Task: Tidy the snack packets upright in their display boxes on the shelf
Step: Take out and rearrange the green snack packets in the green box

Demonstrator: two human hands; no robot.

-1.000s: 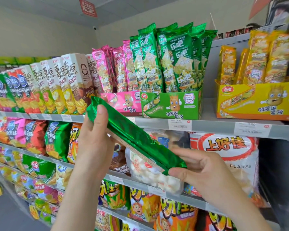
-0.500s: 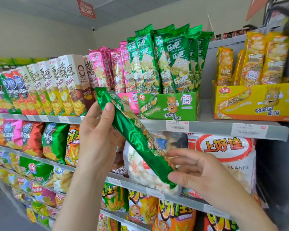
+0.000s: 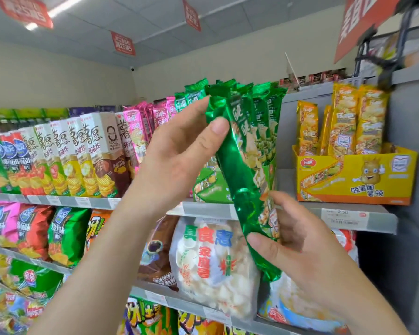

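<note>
Views: one, a wide-angle camera worn on the person's head.
Facing: forward and somewhat upward at the shelf (image 3: 208, 210), with the ceiling (image 3: 228, 18) across the top.
Nearness: close; the left hand (image 3: 177, 160) and right hand (image 3: 298, 247), both holding a green packet (image 3: 242, 180), loom large in the middle.
Spread: shelf rows run off to the left; a grey side panel (image 3: 411, 165) closes the right edge.
</note>
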